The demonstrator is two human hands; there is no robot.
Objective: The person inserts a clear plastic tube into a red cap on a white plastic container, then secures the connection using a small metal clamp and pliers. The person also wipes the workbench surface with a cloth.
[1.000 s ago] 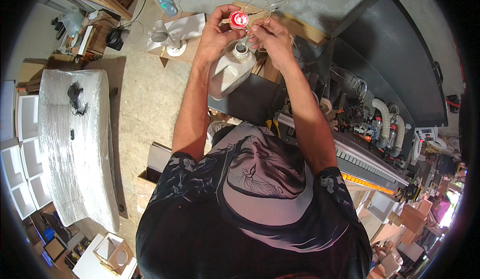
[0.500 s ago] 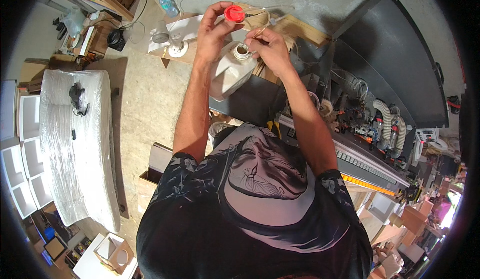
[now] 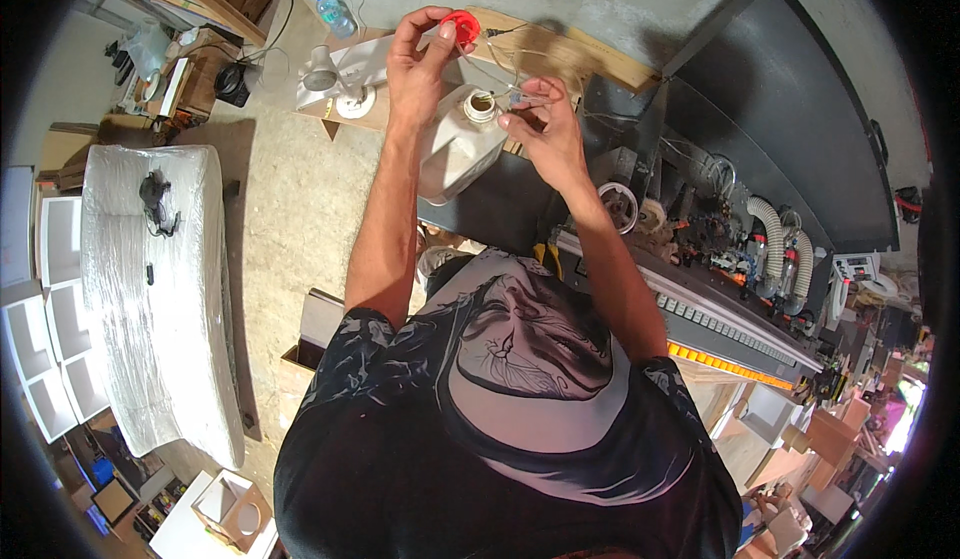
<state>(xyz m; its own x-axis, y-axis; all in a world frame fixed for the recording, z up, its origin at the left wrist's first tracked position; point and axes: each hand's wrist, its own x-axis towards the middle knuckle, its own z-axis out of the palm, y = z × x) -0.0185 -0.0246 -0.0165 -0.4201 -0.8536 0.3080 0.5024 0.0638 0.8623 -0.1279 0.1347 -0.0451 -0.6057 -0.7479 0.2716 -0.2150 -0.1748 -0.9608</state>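
Note:
Between the fingers and thumb of my left hand (image 3: 418,64) is a red screw cap (image 3: 461,30), tilted so its hollow side shows. A thin clear tube (image 3: 500,81) runs from the cap toward my right hand (image 3: 548,131). The right fingers are bent around the tube, just right of the jug's mouth. Below both hands stands a whitish plastic jug (image 3: 455,159) with a handle. Its threaded neck (image 3: 480,108) is uncapped, and something dark yellowish shows inside.
A dark machine with a raised lid (image 3: 790,109) and ribbed hoses (image 3: 768,229) fills the right side. Left of the jug are a white lamp (image 3: 355,102) and a water bottle (image 3: 336,16). A plastic-wrapped bench (image 3: 155,299) stands farther left, beside an open box (image 3: 318,327).
The red cap has moved slightly left and tilted. My right hand has moved right and down, away from the jug's neck, and the tube has shifted with it.

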